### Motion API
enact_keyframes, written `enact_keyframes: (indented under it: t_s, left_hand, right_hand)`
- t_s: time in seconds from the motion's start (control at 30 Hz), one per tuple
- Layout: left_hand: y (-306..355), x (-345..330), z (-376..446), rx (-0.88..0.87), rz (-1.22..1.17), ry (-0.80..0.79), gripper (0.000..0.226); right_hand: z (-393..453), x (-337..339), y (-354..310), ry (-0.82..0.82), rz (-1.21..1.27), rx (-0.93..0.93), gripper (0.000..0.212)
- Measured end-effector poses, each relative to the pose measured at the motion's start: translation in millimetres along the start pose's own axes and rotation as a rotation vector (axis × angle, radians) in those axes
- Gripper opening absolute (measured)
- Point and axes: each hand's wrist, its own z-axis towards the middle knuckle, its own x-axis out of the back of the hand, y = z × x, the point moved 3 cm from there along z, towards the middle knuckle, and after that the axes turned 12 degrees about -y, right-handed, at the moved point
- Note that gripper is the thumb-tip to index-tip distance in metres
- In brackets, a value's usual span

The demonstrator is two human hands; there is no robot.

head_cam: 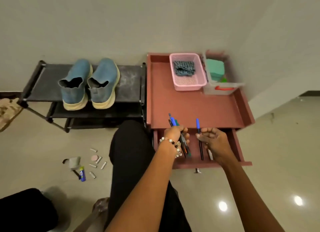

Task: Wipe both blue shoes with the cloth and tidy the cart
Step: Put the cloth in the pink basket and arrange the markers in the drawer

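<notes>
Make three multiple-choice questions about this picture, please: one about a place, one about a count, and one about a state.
1. Where do the blue shoes stand?
A. on the top shelf of the black rack
B. on the floor
C. inside the drawer

2. How many pens does the right hand hold?
A. none
B. one
C. three

3. In what state is the cart's drawer?
A. pushed shut
B. taken out and lying on the floor
C. pulled open

Answers:
1. A, both shoes sit side by side on the rack's top shelf.
2. B, its fingers pinch a single blue-capped pen, while the left hand grips a bundle of markers.
3. C, the drawer sticks out below the cart top and both hands are over it.
</notes>
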Motion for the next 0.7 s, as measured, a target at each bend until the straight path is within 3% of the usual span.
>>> enact_keyframes:
  t_s: [0.23, 0.33, 0.53, 0.6, 0.7]
  left_hand:
    - [-50.5, -12.6, 23.1, 0.209, 0.104, 0.072, 0.02]
    - [-56.5, -9.1, 32.6, 0.276, 0.194, 0.108, 0.017]
    - [-57.4, 4.5, 68.3, 0.318, 0.322, 0.157, 0.011]
    - [-58.7, 13.2, 77.3, 0.306, 0.414, 0.179, 0.027]
    - [-56.9, 23.5, 84.1, 0.317, 0.472, 0.223, 0.031]
  right_hand:
    - [32.6, 54.8, 85.5, 0.168, -0.16, -0.314, 0.016]
    - [62.7, 61.7, 101.7, 0.275, -0.372, -0.35, 0.011]
    - [107.6, 62.3, 134.9, 0.344, -0.678, -0.432, 0.027]
    - [114.4, 63.6, 145.3, 0.342, -0.753, -0.457, 0.03]
    - [121.8, 68.1, 152.3, 0.339, -0.809, -0.474, 0.03]
